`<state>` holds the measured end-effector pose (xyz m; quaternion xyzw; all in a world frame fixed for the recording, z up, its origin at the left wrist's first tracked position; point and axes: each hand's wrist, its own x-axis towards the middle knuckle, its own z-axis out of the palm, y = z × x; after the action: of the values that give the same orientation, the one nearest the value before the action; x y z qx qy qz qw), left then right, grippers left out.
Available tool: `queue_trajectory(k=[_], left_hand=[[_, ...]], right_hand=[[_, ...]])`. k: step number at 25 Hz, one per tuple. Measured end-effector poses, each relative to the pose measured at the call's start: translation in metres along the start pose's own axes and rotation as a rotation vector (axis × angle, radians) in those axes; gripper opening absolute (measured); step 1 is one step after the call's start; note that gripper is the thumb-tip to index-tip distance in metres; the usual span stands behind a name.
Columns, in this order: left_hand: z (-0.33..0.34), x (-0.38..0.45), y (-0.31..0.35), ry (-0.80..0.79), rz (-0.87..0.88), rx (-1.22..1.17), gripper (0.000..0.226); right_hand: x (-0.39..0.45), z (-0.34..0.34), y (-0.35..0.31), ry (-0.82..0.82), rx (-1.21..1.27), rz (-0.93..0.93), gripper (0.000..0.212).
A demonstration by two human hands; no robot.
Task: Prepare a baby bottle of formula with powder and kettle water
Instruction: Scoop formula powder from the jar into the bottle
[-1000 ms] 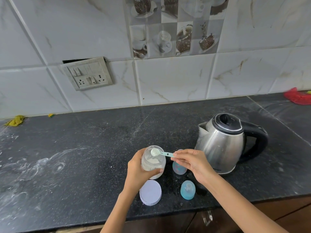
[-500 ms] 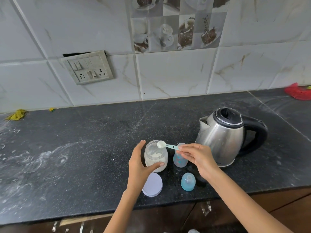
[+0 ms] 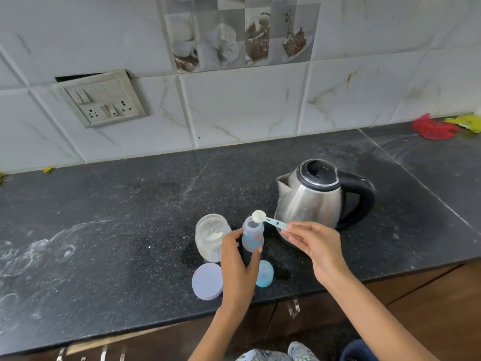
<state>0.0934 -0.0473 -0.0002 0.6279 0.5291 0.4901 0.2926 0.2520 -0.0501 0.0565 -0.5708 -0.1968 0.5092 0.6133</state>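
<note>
Left hand: grip around the baby bottle, upright on the counter.
Right hand: pinches the scoop, its heaped bowl over the bottle mouth.
Powder jar: open, just left of the bottle.
Kettle: behind the right hand.

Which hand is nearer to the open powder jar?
The left. The left hand holds the baby bottle right beside the powder jar, almost touching it. The right hand is farther off, on the bottle's other side, holding the scoop over the bottle.

Single head view, high, angled forward-down at countertop, wall behind.
</note>
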Motion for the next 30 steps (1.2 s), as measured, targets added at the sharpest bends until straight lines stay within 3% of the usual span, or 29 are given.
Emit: queue_trajectory(k=[6, 9, 12, 18, 22, 30], left_hand=[[0.038, 0.029, 0.000, -0.083, -0.309, -0.015, 0.083], [0.046, 0.041, -0.001, -0.056, -0.371, 0.009, 0.081], [0.047, 0.042, -0.002, -0.016, -0.307, 0.051, 0.057], [0.035, 0.044, 0.005, -0.083, -0.180, 0.136, 0.075], [0.030, 0.047, 0.010, -0.081, -0.131, 0.192, 0.054], [0.030, 0.049, 0.017, -0.134, -0.002, 0.264, 0.041]], right_hand=[[0.007, -0.011, -0.004, -0.002, 0.003, -0.006, 0.005], [0.010, -0.012, -0.006, -0.015, 0.009, 0.005, 0.005], [0.013, -0.013, -0.007, -0.020, 0.011, 0.007, 0.006], [0.018, -0.021, -0.006, -0.040, -0.013, -0.002, 0.006], [0.020, -0.023, -0.004, -0.059, -0.085, -0.038, 0.006], [0.020, -0.018, -0.004, -0.102, -0.611, -0.563, 0.011]])
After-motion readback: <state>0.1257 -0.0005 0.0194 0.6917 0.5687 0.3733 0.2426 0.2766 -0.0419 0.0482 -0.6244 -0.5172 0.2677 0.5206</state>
